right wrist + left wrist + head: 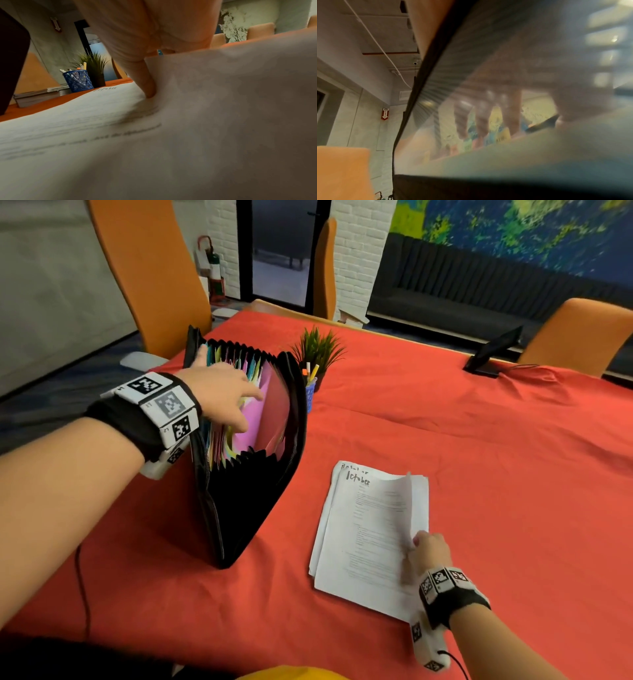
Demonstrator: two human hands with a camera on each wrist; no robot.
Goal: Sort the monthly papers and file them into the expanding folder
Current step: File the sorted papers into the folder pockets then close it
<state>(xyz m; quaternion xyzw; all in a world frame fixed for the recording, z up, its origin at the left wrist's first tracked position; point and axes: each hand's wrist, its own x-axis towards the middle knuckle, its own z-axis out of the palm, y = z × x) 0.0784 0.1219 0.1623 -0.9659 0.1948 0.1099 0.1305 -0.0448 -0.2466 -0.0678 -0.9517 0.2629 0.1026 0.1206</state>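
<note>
A black expanding folder [246, 501] stands open on the red tablecloth [479, 457], showing coloured dividers [253, 419]. My left hand [226, 395] reaches into its top with fingers spread among the dividers; in the left wrist view the fingers [488, 108] show blurred through the folder's translucent wall. To the right lies a small pile of white papers [370, 529], the top sheet headed "October". My right hand [430, 549] pinches the top sheet's right edge and lifts it, so the sheet curls up. The right wrist view shows a finger [145, 81] under the raised sheet [223, 108].
A blue mesh pen cup [310, 393] and a small potted plant [318, 350] stand just behind the folder. A dark tablet [493, 350] leans on a stand at the far right. Orange chairs [150, 268] surround the table. A stack of books [37, 96] lies beyond the papers.
</note>
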